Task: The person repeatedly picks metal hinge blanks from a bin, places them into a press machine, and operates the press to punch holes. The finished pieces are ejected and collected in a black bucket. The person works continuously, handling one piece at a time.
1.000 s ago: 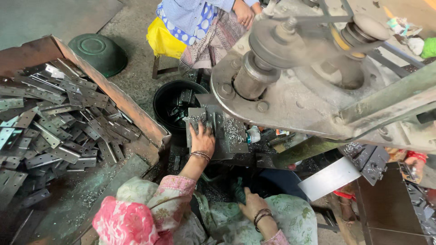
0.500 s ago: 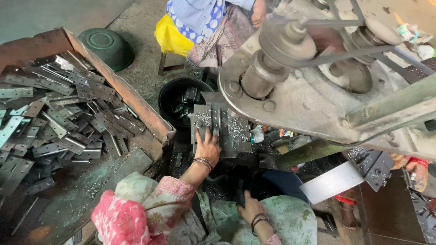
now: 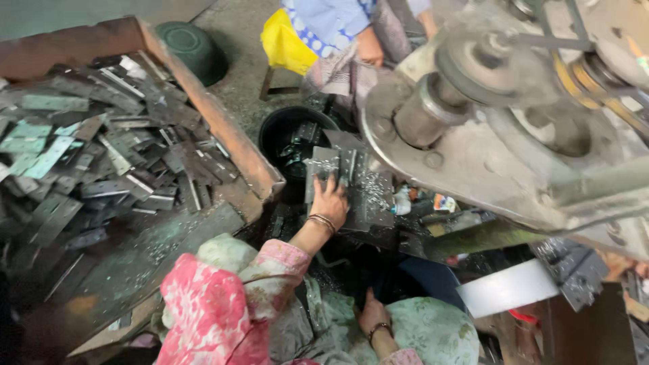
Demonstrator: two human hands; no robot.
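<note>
Soft, even daylight fills the scene, with no harsh glare. The big machine wheel (image 3: 487, 61) at upper right is smeared by blur, and deep shadow pools beneath the machine near the right hand (image 3: 372, 312).

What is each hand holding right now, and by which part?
The left hand lies on a flat metal plate near its lower edge, fingers spread; whether it has a grip cannot be told. The right hand rests low and holds nothing visible.
</note>
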